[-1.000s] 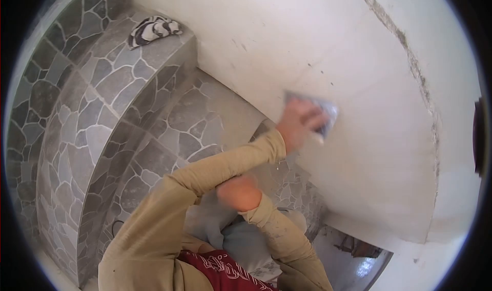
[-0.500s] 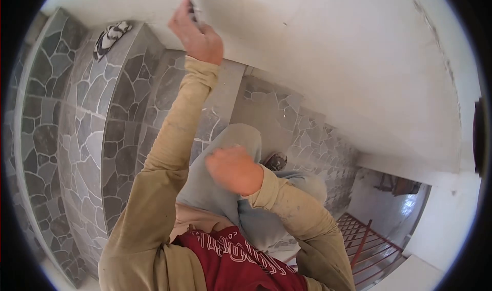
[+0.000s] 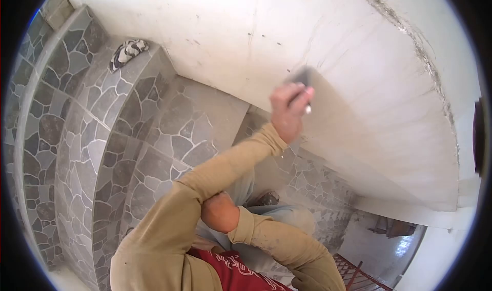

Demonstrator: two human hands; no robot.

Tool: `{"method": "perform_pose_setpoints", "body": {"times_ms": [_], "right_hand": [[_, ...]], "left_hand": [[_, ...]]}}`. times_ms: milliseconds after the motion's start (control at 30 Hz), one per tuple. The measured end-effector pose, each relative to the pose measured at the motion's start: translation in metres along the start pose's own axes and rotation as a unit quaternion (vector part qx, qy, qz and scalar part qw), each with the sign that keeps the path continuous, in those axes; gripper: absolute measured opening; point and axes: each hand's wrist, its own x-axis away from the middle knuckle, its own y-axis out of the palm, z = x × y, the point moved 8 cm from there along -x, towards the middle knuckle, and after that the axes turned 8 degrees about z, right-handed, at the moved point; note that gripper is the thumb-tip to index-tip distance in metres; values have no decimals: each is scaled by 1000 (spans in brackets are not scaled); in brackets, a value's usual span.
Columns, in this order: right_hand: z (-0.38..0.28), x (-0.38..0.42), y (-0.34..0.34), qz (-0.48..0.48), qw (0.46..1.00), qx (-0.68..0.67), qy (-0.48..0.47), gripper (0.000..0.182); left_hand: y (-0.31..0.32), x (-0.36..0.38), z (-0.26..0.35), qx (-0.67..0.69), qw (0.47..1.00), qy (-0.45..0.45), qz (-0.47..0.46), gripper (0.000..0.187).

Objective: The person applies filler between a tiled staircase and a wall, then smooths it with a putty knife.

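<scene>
Left hand (image 3: pixel 288 110) moved rightward along wall (image 3: pixel 374 101), fingers (image 3: pixel 299 101) gripping tool (image 3: pixel 302 77), right hand (image 3: pixel 221 213), hold unclear

Head-worn view, facing forward-down, wall (image 3: pixel 379 96) near

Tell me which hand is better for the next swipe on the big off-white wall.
Probably the left hand: it holds the flat grey tool up at the wall. The right hand sits low, beside the left arm's tan cloth sleeve, farther away.
</scene>
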Motion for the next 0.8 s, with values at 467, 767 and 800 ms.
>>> {"method": "perform_pose_setpoints", "body": {"times_ms": [467,767,800], "right_hand": [[9,-19,2,-45,998,-28,-19,11],[7,-20,30,-52,995,-47,-69,8],[7,-35,11,66,990,-83,-88,10]], "left_hand": [[1,-18,-75,97,976,-26,-195,33],[12,-55,-14,112,988,69,-75,47],[10,-46,14,60,987,121,-88,46]]}}
